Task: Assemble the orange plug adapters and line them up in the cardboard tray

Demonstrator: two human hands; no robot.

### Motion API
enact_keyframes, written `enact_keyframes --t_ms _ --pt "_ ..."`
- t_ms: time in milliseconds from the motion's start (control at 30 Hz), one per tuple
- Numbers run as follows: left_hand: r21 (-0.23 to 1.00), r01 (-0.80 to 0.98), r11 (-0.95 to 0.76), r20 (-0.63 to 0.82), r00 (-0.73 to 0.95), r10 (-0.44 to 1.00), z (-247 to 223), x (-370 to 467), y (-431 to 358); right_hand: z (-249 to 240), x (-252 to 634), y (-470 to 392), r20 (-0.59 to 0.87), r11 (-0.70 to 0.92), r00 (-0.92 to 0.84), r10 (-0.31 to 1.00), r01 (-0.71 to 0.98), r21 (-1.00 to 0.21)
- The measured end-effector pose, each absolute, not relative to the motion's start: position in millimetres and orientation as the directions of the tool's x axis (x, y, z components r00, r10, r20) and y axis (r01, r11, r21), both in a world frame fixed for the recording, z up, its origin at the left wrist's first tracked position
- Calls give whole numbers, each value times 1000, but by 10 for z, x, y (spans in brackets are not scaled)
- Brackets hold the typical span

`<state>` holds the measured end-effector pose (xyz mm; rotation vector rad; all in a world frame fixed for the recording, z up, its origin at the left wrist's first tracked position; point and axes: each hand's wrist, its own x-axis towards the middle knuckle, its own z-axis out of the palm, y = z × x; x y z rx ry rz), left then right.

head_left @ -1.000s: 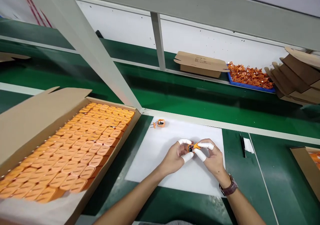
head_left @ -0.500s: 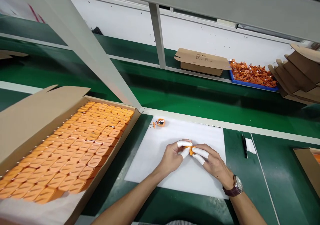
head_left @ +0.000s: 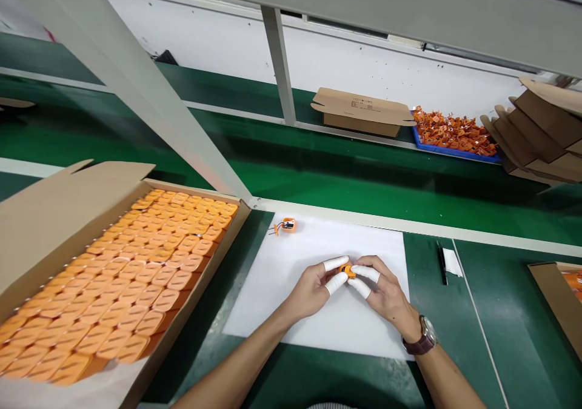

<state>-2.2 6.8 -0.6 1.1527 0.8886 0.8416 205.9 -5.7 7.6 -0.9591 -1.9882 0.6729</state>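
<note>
Head view. The person works over a white sheet (head_left: 264, 300) laid on the green worktop (head_left: 495, 312). Left hand (head_left: 309, 289): covered thumb and finger nearly closed, pinching one side of a small orange casing (head_left: 348, 271). Right hand (head_left: 388, 294): narrow grip on the casing's other side. The casing is held up between the two, above the sheet, a dark patch showing on it; whether it is fully shut cannot be told.

On the sheet's far left corner lies a second casing (head_left: 288, 225) — open, dark innards showing, wires running to a small orange part (head_left: 276, 229) beside it. That one looks unfinished.

To the left, an open carton (head_left: 82, 215) holds orange units (head_left: 118, 282) in close rows, grooved faces up. Most look closed; whether they are finished or supply is unclear. Beyond, a blue tray (head_left: 454, 153) carries heaped orange parts (head_left: 454, 131), apparently unassembled — so much seems left, judging by the heap. Piece in hand: partway along, as far as shows.
</note>
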Motion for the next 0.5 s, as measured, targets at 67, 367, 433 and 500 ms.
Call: enact_keyframes --t_ms 67,367,433,500 --pt "976 -72 203 -156 417 895 -20 -7 64 80 2057 -51 422 568 -406 811 369 -736" --pt "960 -134 247 -177 397 900 -20 32 79 -75 2091 10 -2 32 -366 930 87 -996" --pt "960 -135 246 -174 398 901 -30 35 77 -104 2069 13 -50 -35 -354 934 49 -998" --pt "960 -134 244 -173 400 900 -35 30 79 -116 2042 12 -50 -47 -330 943 18 -999"
